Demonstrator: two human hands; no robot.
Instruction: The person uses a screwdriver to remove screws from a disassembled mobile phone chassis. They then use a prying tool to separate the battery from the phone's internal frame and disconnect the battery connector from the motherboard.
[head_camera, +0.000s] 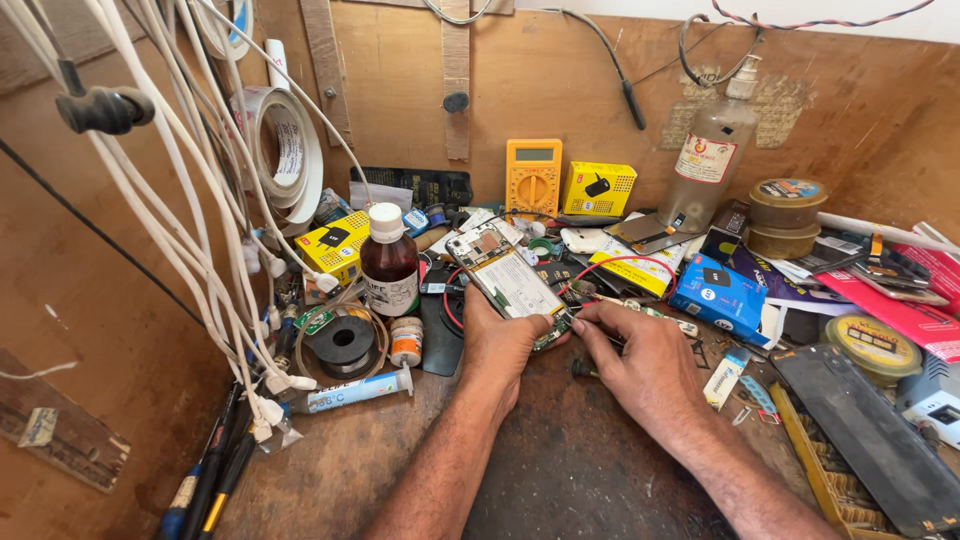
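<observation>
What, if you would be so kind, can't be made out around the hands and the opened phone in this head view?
- Tool tip: the right hand covers what its fingers pinch at the opened phone; too small to tell.
- Phone's lower end: hidden behind the left hand.
- Black tray: cut off by the right and bottom edges.
- Screwdrivers: cut off by the bottom edge.

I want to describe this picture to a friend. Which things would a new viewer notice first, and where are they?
At the centre, the left hand holds an opened phone with its back off, while the right hand touches its lower end. A bundle of white cables hangs down the left side. Against the back wall stands a yellow multimeter, with a tall clear bottle to its right.
</observation>
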